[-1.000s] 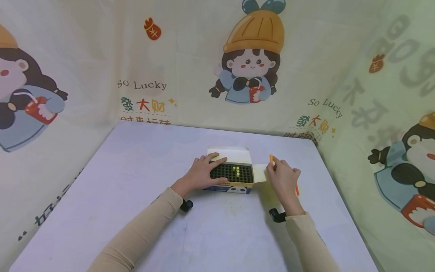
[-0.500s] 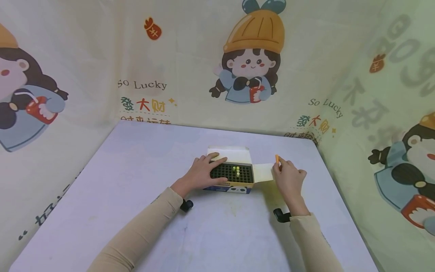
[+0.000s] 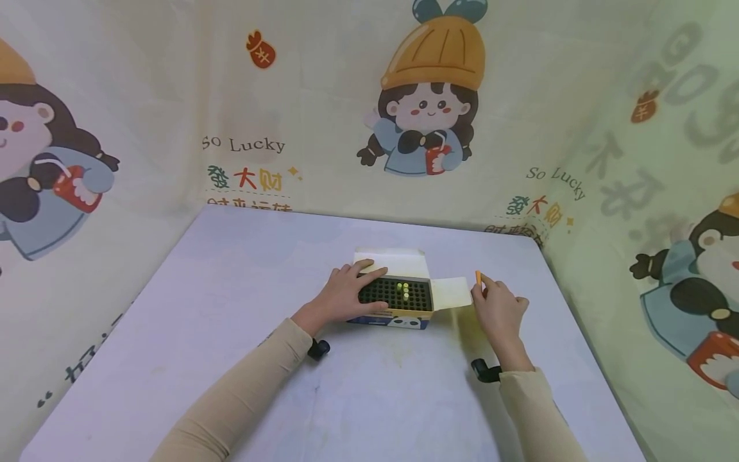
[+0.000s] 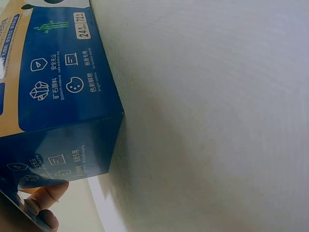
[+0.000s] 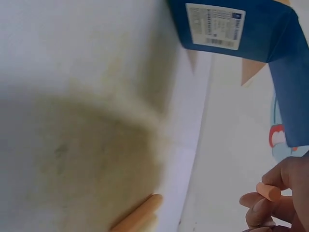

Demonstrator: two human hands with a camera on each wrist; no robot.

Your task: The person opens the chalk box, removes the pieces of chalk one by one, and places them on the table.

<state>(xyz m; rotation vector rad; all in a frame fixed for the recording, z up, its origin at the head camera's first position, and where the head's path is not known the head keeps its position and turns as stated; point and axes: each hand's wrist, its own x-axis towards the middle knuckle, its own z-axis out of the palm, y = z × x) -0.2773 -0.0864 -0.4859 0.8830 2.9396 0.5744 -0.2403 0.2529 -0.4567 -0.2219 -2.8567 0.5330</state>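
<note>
A panda-printed chalk box (image 3: 407, 323) stands with its lid and side flap folded back. Its black holed insert (image 3: 420, 298) carries several yellow-green chalk sticks (image 3: 406, 296). My left hand (image 3: 340, 294) holds the box at its left part, thumb along the near edge and fingers across to the far edge. Fingertips (image 4: 55, 191) show past the blue end of the box in the left wrist view. To the right of the flap, my right hand (image 3: 499, 316) pinches an orange chalk stick (image 5: 269, 192) between thumb and fingers.
The white side flap (image 3: 452, 294) reaches out toward the right hand, and the lid (image 3: 392, 262) leans back behind the box. Another orange chalk stick (image 5: 137, 216) lies on the white table (image 3: 277, 391). Printed cloth hangs around the table.
My right hand has moved to the right and slightly nearer, away from the box, with the orange chalk stick in its fingers. The left hand stays on the box.
</note>
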